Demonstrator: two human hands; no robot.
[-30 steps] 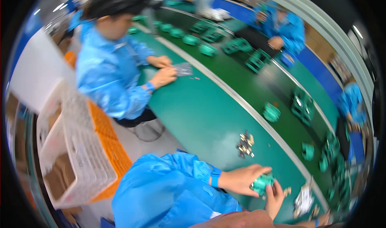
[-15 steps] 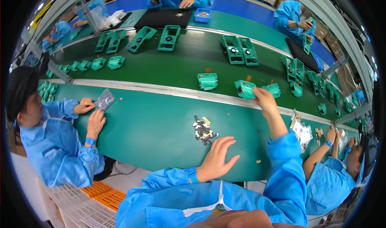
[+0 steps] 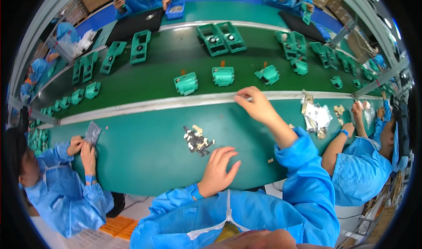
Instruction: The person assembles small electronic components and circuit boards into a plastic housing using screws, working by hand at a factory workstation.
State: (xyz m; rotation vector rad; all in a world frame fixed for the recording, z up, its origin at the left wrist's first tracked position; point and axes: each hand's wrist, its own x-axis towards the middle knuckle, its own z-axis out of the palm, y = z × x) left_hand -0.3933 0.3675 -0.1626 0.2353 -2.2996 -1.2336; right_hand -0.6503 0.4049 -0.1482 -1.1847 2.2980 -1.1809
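My left hand [image 3: 217, 172] rests at the near side of the green table [image 3: 149, 161], its fingers loosely stretched and holding nothing. Just beyond its fingertips lies a loose pile of small black and cream parts [image 3: 198, 141]. My right hand [image 3: 257, 106] hovers by the metal rail [image 3: 193, 101] along the belt, its thumb and forefinger apart and nothing visible between them. Past it on the dark green belt sit small green plastic housings: one [image 3: 223, 76] straight ahead, another [image 3: 186, 83] to its left and a third [image 3: 267, 74] to its right.
Larger green casings [image 3: 220, 38] lie farther across the belt. Clear bags of parts [image 3: 317, 117] sit on the table to my right. Co-workers in blue smocks work at left [image 3: 61, 192], at right [image 3: 360, 165] and across the belt. A metal frame [image 3: 387, 77] rises at right.
My right hand has let go of a green housing, which now sits on the belt, and has drawn back toward the rail. The whole view has shifted; my left hand stays by the pile.
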